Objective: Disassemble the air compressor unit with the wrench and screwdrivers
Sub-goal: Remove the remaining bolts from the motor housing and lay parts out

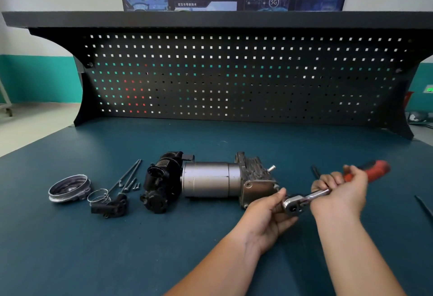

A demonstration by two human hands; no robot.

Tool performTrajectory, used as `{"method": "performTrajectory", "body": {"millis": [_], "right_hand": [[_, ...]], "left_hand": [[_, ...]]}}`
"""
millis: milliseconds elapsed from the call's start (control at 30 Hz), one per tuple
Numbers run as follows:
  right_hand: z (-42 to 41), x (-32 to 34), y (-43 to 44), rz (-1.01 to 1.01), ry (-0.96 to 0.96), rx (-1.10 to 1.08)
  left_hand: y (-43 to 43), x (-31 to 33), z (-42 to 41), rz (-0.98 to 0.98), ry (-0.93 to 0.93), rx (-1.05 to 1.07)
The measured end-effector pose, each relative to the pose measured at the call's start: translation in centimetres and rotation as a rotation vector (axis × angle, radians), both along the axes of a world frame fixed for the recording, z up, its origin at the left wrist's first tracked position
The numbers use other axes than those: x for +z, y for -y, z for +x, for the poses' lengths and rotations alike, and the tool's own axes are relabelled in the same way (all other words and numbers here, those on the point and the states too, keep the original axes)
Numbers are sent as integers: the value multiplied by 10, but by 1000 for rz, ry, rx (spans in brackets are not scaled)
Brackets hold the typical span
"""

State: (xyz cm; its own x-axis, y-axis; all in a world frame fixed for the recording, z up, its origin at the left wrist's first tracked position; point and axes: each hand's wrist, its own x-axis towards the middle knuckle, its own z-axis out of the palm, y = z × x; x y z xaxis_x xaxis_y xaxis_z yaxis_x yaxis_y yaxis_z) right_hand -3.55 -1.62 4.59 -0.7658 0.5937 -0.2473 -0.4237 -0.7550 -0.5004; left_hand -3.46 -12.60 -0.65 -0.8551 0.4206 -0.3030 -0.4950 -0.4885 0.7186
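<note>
Dark teal bench mat (pixel 152 249), black pegboard (pixel 234 73) standing along the back. The compressor (pixel 210 178) lies on its side mid-bench: black motor end to my left, silver drum in the middle, grey end block (pixel 256 184) to my right. The wrench (pixel 312 195) is held just beside the block's near corner, with its round head toward the block and its red handle angled away to the right. I cannot tell whether a socket is fitted or whether it touches a bolt. My read of the step: get the head square onto a corner bolt of the end block and break it loose. Notes for doing it well: seat the head fully before pulling, check the ratchet is set to loosen, and keep the shaft level so it does not slip off. Work in short strokes. The drum is round and could roll, so it wants bracing. Pose: my left hand (pixel 269 211) pinches the wrench head between thumb and fingertips, guiding it. My right hand (pixel 339 190) is curled round the steel shaft just short of the red grip. Both forearms rise from the lower edge and converge on the tool. Loose parts lie left of the compressor: a black fitting (pixel 110 206), wire ring (pixel 98 196), long bolts (pixel 127 176) and metal cap (pixel 69 188). A thin dark tool (pixel 315 171) lies past my right hand, too blurred to identify.
</note>
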Motion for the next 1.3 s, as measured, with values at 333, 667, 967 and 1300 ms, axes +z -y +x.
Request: {"method": "performTrajectory", "body": {"millis": [333,667,967,1300], "right_hand": [[8,7,37,826,-315,44],[4,3,48,1080,-275,8],[-3,2,-2,78,24,-4],[7,7,44,878,-276,-39]], "left_hand": [[0,-5,-1,70,-28,-35],[3,-1,0,3,-59,-32],[0,0,0,2,8,7],[2,-2,-1,80,11,-10]]}}
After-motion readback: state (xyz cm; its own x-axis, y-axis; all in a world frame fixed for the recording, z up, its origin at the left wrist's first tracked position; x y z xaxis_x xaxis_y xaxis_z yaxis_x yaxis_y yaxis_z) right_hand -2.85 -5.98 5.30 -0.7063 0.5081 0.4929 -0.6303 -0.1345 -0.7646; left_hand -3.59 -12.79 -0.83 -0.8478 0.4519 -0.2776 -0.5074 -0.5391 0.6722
